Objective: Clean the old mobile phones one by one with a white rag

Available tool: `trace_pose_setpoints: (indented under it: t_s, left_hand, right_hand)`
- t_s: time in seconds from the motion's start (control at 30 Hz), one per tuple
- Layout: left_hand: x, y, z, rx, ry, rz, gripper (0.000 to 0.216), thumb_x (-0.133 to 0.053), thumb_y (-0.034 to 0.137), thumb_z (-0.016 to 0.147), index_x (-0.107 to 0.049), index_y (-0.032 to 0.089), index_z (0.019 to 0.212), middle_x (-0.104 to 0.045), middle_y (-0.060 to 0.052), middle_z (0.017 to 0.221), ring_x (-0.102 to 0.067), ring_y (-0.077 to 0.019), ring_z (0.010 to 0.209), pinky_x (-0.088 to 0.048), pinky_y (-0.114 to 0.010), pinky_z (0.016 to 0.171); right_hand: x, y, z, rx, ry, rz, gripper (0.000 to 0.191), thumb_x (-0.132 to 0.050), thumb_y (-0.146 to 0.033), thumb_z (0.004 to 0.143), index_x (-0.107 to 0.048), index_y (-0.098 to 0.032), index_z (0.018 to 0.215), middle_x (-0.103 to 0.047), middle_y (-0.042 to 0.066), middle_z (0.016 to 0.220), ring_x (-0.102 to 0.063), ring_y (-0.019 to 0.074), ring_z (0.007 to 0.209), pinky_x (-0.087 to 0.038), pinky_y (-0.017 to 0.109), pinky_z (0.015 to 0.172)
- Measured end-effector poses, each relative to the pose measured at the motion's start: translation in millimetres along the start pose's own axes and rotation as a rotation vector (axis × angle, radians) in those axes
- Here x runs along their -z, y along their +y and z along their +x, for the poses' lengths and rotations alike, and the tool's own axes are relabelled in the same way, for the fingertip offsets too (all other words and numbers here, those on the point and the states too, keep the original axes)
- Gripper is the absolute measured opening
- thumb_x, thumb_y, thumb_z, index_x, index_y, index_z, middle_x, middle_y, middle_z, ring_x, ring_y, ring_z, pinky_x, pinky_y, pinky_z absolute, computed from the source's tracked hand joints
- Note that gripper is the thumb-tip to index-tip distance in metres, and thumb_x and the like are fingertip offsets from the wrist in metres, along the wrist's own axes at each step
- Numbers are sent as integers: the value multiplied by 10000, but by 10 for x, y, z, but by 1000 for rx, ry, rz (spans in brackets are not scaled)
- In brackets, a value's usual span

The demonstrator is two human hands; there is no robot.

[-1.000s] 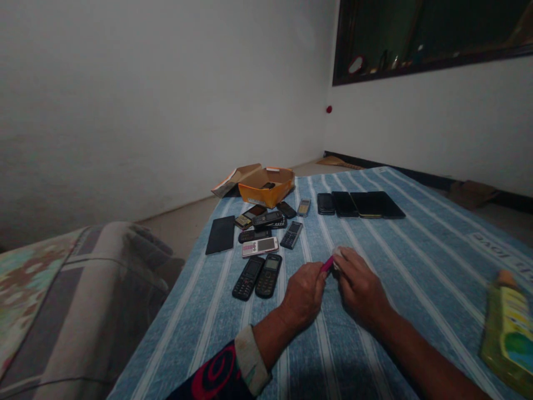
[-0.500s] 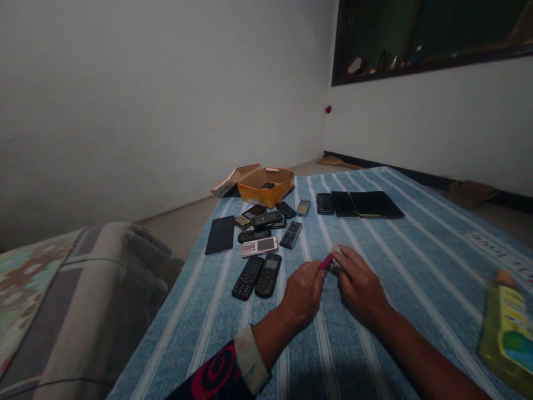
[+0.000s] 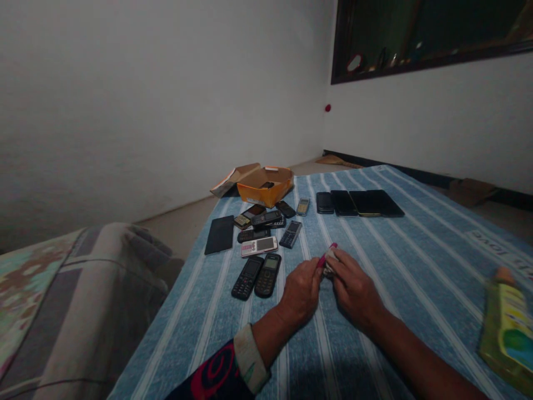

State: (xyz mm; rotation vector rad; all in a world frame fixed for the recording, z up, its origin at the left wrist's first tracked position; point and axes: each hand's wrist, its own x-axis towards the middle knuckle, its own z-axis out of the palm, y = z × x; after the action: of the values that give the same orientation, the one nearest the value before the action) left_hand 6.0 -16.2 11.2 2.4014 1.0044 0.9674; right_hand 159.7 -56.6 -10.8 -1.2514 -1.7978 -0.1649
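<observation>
The two hands meet low over the striped sheet (image 3: 420, 272), a little right of the view's middle, knuckles up and fingertips turned toward each other. The left forearm comes in from between seven and eight o'clock, its patterned sleeve (image 3: 214, 375) folded into a pale cuff at the wrist. The right forearm, bare, slants in from between four and five.

The left hand (image 3: 300, 289) is curled, thumb and fingers closed on a pink item (image 3: 321, 261) that tilts toward one o'clock; it is probably a slim phone, though the fingers cover much of it. The right hand (image 3: 353, 286) bends its fingers narrowly around a pale cloth (image 3: 329, 268), pressed against the pink item.

Around the hands, two black phones (image 3: 267, 275) lie side by side at nine o'clock, a heap of phones (image 3: 266, 218) at ten, the open box (image 3: 260, 195) at eleven, a row of dark devices (image 3: 366, 203) at one, and a bottle (image 3: 506, 333) near four.
</observation>
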Motion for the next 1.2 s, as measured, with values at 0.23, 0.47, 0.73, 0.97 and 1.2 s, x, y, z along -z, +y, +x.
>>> trace_pose_setpoints:
  t_s: [0.23,0.47,0.73,0.97,1.2]
  left_hand:
    - [7,2,-12,33,36,-93,312,-330,268,991,-612,156,1060,-689,-91,913,-645,-186,826,-533,-325,784]
    - [49,99,5,178,4,-357,361,-347,298,977,-629,175,789,-623,-5,655,-594,-136,624,-497,-256,663]
    - [29,54,2,214,-46,-165,294,-364,227,942,-629,176,825,-640,-34,759,-603,-165,713,-475,-280,700]
    - [36,34,-2,236,-104,134,219,-425,140,887,-627,191,819,-602,-38,801,-594,-179,793,-471,-294,753]
    - [60,74,5,219,-122,188,217,-429,129,885,-619,185,796,-587,-47,796,-572,-198,810,-466,-318,766]
  right_hand:
    - [-4,-33,-14,7,22,-11,430,-416,-52,884,-570,-154,1272,-557,188,1328,-497,285,1292,-496,496,1020]
    - [6,-105,-30,51,-23,-54,451,-404,-47,877,-570,-159,1281,-570,166,1321,-440,306,1337,-463,536,1052]
    - [-21,154,-64,-41,-47,-126,453,-407,-50,859,-573,-154,1267,-576,170,1289,-484,305,1286,-492,550,1010]
    - [-80,58,-128,-19,-77,-115,489,-393,-7,810,-587,-148,1236,-598,167,1253,-443,316,1321,-458,593,1030]
    - [-72,-125,-149,39,-163,-75,486,-376,10,806,-591,-147,1211,-605,150,1252,-446,295,1324,-426,559,1076]
